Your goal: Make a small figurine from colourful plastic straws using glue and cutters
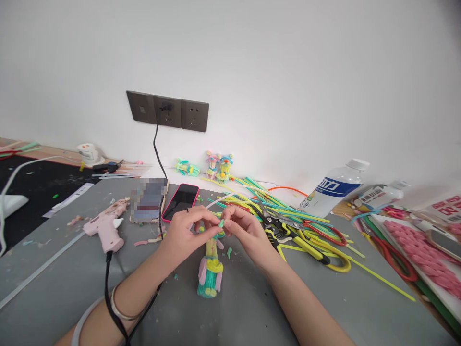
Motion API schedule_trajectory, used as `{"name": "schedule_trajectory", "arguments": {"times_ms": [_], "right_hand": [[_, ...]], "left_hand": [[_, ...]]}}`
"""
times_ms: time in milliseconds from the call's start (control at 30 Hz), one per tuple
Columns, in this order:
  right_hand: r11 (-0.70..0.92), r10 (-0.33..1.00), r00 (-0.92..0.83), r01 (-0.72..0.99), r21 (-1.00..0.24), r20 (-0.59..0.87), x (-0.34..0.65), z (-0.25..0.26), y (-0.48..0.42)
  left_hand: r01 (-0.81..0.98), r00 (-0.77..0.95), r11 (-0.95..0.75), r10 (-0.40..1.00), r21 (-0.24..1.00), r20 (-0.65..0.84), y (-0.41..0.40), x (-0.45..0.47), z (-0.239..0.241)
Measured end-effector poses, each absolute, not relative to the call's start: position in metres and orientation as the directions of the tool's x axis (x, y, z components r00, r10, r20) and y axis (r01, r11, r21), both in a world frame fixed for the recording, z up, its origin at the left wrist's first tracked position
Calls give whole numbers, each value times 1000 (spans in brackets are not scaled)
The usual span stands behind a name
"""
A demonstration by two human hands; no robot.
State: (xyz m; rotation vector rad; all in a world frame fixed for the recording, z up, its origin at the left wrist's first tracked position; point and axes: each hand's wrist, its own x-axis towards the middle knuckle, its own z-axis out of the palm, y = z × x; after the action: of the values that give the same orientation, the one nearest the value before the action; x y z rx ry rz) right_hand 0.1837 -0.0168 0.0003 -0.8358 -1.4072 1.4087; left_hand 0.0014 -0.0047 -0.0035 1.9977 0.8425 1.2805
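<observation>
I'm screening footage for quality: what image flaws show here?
Head view throughout: blocky pixelation covers the phone beside the pink-rimmed smartphone; the plastic bottle leans outward, probably lens distortion; the white wall darkens toward the upper-right corner.

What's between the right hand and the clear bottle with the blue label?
Head view: a loose pile of fuzzy stems, with yellow-and-black pliers and red-handled scissors lying among them.

You have bright, diffuse light across the white wall [270, 81]; shadows soft on your bench [245, 307]. Wide-angle stretch at right edge, top-right corner darker. Mosaic pixelation covers one phone [148, 199].
</observation>
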Motion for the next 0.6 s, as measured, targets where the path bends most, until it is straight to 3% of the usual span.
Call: {"name": "schedule_trajectory", "arguments": {"times_ms": [233,600], "right_hand": [[85,940,-317,-138,-987,126,183,3,-17],[106,935,-324,-142,-984,148,184,3,-17]], "left_hand": [[243,298,-750,661,615,689,-3,3,-7],[215,271,-772,636,598,723,-2,2,-7]]}}
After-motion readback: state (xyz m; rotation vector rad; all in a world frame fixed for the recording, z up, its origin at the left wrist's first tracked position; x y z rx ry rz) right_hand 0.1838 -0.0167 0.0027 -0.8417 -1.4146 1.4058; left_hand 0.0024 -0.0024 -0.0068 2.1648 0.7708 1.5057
